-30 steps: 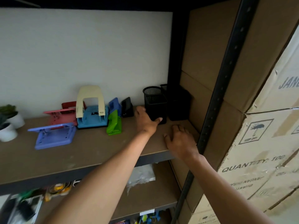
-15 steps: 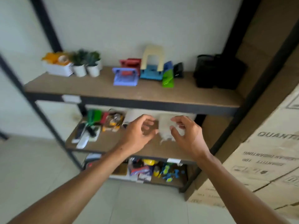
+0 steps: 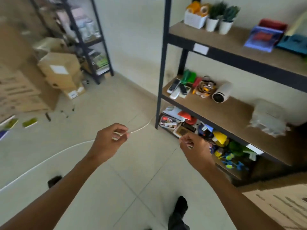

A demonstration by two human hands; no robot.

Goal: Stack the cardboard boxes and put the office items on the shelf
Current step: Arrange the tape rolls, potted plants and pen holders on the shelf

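Observation:
My left hand (image 3: pixel 108 143) and my right hand (image 3: pixel 196 148) hover over the tiled floor, fingers loosely curled, holding nothing. The black-framed shelf (image 3: pixel 232 42) stands to the right. On its top board sit a purple hole punch (image 3: pixel 262 39), a red one and a blue one, cut off by the frame edge. Cardboard boxes (image 3: pixel 59 70) are piled at the left, beside a larger printed stack (image 3: pixel 20 93). Another printed box (image 3: pixel 279 201) fills the lower right corner. Small green items (image 3: pixel 29 122) lie on the floor at the far left.
A white cable (image 3: pixel 41 161) curves across the floor behind my left hand. A second black shelf (image 3: pixel 93 39) stands at the back left. Two potted plants (image 3: pixel 219 19) and a white basket (image 3: pixel 195 19) sit on the top board. My foot (image 3: pixel 180 211) is below.
Both hands have left the top board and pulled back to mid-air. The view has swung left and down, from the shelf to the floor and the boxes at the left.

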